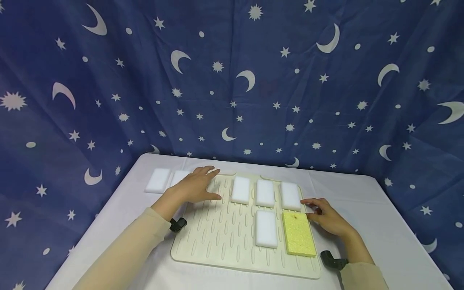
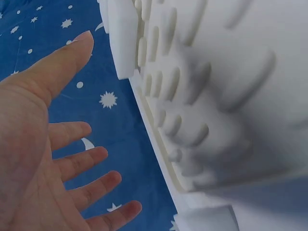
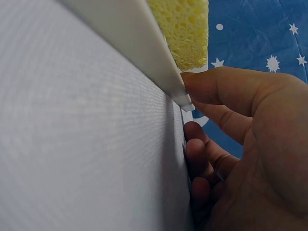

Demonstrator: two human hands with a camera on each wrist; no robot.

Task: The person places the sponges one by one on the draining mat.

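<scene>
My left hand [image 1: 195,186] hovers over the back left of a ribbed cream mat [image 1: 214,241], thumb and fingers spread, holding nothing. Just left of it, a white sponge block [image 1: 179,176] lies partly hidden behind the hand. My right hand [image 1: 328,217] is at the mat's right edge. Its forefinger reaches to the lower right corner of a white sponge block [image 1: 291,196], and its thumb lies beside the top corner of a yellow porous sponge [image 1: 299,234]. In the right wrist view the thumb tip is right at the mat's rim [image 3: 175,79], with the other fingers bent below.
Another white block [image 1: 158,180] lies on the white tablecloth [image 1: 119,217] at the far left. On the mat, two more white blocks, left [image 1: 241,189] and middle [image 1: 265,193], stand in the back row, and one [image 1: 266,228] lies in front. A blue star-patterned curtain [image 1: 232,80] hangs behind.
</scene>
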